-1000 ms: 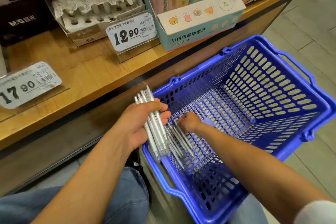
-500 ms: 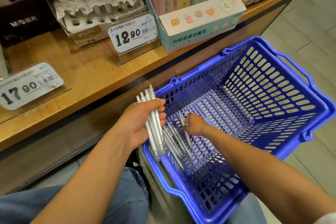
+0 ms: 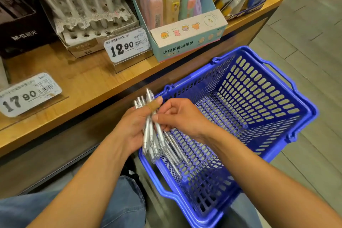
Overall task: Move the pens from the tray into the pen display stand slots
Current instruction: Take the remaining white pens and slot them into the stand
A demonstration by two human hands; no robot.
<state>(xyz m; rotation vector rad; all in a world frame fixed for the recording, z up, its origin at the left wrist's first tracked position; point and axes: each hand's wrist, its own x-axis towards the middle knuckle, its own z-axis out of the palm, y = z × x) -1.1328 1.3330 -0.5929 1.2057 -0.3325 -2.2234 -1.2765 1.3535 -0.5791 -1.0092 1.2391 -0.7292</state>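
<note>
Left hand [image 3: 133, 127] grips pen bundle [image 3: 150, 131] at frame centre; right hand [image 3: 182, 116] pinches one pen into it. More pens [image 3: 175, 151] lie in blue basket [image 3: 305, 116]. Risk: overfull bundle slips, scattering pens before display stand [image 3: 88, 31], upper left.

Right hand [image 3: 182, 116] lifted pen [image 3: 158, 131] (to bundle).

Left hand [image 3: 133, 127]: palm turned toward the right, fingers curled in a grip round a bundle of pens [image 3: 150, 135], a tan plaster on one finger, forearm bare and reaching in from lower left. Right hand [image 3: 182, 116]: knuckles up, fingertips pinching one pen of that bundle, forearm bare, entering from lower right.
</note>
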